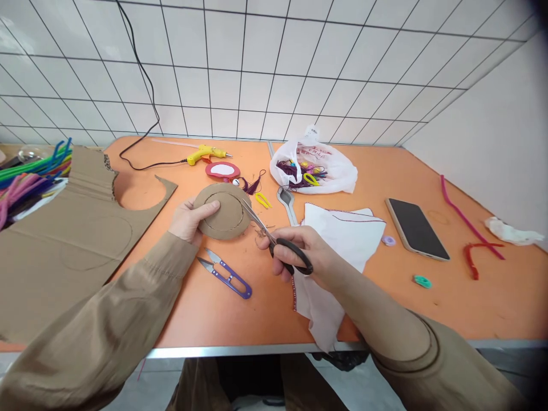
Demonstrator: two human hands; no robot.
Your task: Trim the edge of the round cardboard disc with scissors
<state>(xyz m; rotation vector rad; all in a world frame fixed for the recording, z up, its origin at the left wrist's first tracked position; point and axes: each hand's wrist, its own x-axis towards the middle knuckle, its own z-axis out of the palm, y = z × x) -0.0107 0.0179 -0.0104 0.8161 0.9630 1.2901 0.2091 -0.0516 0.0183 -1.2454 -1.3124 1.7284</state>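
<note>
My left hand (190, 220) grips a round cardboard disc (226, 220) by its left edge, thumb lying on top. An inner ring is marked or cut into the disc; I cannot tell how deep it goes. Black-handled scissors (295, 257) are in my right hand (308, 251), their blades pointing up and left at the disc's right part. Whether the blade tips go through the cardboard is unclear. Purple thread snips (226, 277) lie on the table just below the disc. Small cardboard scraps (261, 231) are scattered beside the blades.
Cut cardboard sheet (85, 240) with pipe cleaners (29, 182) fills the left. Behind are a yellow glue gun (205, 154), a red-rimmed oval (222, 170) and a plastic bag of tassels (338, 171). White cloth (338, 240), a phone (416, 228) and a pink pipe cleaner (466, 214) lie right.
</note>
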